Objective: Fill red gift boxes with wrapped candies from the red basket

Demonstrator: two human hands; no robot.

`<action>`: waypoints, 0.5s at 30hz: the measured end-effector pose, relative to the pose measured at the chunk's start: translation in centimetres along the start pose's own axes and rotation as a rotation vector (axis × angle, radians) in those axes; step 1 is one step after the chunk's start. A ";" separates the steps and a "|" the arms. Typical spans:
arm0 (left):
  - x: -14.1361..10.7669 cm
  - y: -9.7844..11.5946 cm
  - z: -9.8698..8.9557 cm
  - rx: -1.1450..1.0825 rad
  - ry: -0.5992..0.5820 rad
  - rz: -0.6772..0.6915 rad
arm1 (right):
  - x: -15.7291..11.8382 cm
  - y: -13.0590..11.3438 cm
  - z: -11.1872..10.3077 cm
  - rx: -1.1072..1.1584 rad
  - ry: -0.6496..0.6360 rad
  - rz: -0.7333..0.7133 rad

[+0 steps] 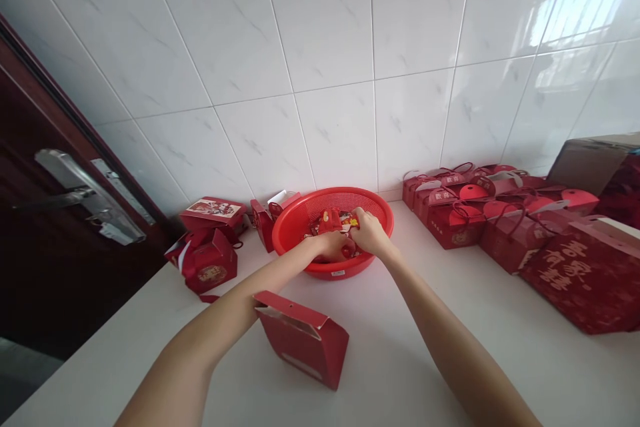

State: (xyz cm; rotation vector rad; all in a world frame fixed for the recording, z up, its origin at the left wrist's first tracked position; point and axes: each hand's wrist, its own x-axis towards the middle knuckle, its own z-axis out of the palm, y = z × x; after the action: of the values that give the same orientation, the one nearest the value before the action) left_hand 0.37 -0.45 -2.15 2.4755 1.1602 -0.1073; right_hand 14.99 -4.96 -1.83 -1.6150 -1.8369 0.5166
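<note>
Both of my hands reach into a round red plastic basket (327, 271) near the wall, which holds small wrapped items in red and other colours. My left hand (334, 244) is low in the basket, beside a red packet (327, 223) with a gold mark; its fingers are partly hidden among red items. My right hand (369, 232) is closed at the basket's right side, its fingertips at a small red and yellow item (354, 222). Nearer the camera, a red box (305, 343) with a folded top stands by my left forearm.
Several red gift boxes (457, 217) with cord handles stand in rows at the right. A large red bag (585, 273) and a brown carton (590, 163) are beside them. More red boxes (213, 260) sit at the left, near a dark door (45, 227) with a metal handle.
</note>
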 end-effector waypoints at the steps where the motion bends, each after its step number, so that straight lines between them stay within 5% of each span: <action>1: 0.0 0.0 0.0 0.005 -0.016 0.009 | 0.0 0.0 0.0 0.005 0.004 -0.001; 15: -0.8 0.8 -0.3 0.000 -0.169 0.026 | 0.1 0.3 0.2 0.045 0.029 -0.002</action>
State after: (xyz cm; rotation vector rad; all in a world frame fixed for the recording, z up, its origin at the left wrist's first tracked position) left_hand 0.40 -1.35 -1.45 2.4266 1.0569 -0.3034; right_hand 15.08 -4.81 -2.13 -1.5822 -1.7933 0.5279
